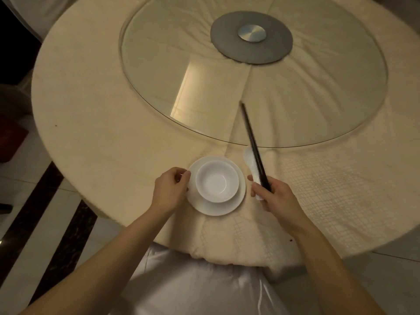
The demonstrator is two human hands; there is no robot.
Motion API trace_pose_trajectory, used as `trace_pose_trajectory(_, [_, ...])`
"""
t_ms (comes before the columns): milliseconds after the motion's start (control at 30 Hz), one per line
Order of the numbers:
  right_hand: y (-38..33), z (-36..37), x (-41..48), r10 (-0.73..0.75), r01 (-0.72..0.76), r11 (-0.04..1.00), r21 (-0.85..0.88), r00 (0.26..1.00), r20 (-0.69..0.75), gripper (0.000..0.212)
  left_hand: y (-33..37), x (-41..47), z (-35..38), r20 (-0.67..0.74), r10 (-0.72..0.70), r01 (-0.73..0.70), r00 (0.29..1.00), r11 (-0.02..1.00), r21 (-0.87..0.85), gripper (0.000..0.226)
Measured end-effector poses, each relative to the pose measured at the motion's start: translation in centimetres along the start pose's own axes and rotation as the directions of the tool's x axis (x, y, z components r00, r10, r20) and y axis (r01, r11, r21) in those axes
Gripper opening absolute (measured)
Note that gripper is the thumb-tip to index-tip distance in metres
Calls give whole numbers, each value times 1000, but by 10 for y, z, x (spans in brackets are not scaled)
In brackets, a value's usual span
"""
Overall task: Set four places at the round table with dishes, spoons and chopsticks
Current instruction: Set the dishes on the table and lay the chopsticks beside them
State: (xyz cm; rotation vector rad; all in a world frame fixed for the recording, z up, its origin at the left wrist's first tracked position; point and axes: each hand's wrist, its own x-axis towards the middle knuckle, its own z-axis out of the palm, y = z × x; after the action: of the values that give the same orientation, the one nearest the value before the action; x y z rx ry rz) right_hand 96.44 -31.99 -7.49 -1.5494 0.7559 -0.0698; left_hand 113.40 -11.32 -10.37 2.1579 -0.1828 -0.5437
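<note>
A white bowl (217, 181) sits in a white plate (237, 200) at the near edge of the round table (95, 105). My left hand (169, 192) touches the plate's left rim with its fingertips. Just to the right of the plate, my right hand (276, 196) holds a pair of dark chopsticks (251, 139) together with a white spoon (251, 163). The chopsticks point away from me and reach over the glass turntable's edge. The spoon's bowl end lies under them; its handle is hidden in my hand.
A cream cloth covers the table. A large glass turntable (341, 92) with a grey hub (251, 37) fills the middle. A chair with a white satin cover (195, 285) stands under my arms. Tiled floor with dark stripes (45, 214) lies to the left.
</note>
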Motion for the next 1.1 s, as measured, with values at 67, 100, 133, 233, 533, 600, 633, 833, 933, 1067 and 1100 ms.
trace_pose_trajectory(67, [-3, -1, 0, -32, 33, 996, -88, 999, 22, 25, 3, -2, 4, 34, -18, 18, 999, 1000, -22, 21])
trace_pose_trajectory(100, [-2, -1, 2, -27, 28, 995, -91, 1000, 15, 26, 4, -4, 6, 48, -31, 33, 998, 998, -44, 20])
trace_pose_trajectory(133, [-1, -1, 4, -15, 16, 996, -83, 1000, 2, 26, 4, -4, 9, 61, -46, 51, 997, 996, -68, 19])
trace_pose_trajectory(233, [5, 1, 11, 45, -45, 999, -8, 999, 6, 26, 4, -6, 15, 81, -75, 84, 994, 990, -114, 19])
trace_pose_trajectory(533, [16, 10, 31, 215, -219, 974, 62, 975, 63, 38, 5, -6, 21, 38, -34, 37, 999, 997, -64, 22])
trace_pose_trajectory(600, [20, 12, 33, 221, -224, 973, 54, 973, 62, 40, 4, -5, 20, 34, -34, 36, 999, 998, -50, 21])
trace_pose_trajectory(633, [21, 12, 34, 222, -225, 973, 50, 973, 65, 41, 4, -4, 19, 33, -38, 39, 999, 998, -47, 19])
trace_pose_trajectory(833, [25, 16, 38, 231, -233, 972, 24, 971, 70, 41, 4, -3, 17, 29, -51, 53, 998, 997, -64, 16])
trace_pose_trajectory(933, [27, 16, 39, 237, -238, 971, 14, 970, 54, 44, 1, -2, 17, 21, -68, 69, 997, 996, -60, 20])
trace_pose_trajectory(1067, [29, 13, 34, 254, -254, 965, 64, 967, 5, 61, -1, -1, 8, -30, -116, 115, 993, 993, -33, 44])
trace_pose_trajectory(1100, [29, 11, 33, 266, -264, 962, 68, 964, -22, 63, 0, -2, 5, -79, -116, 116, 990, 993, -10, 45])
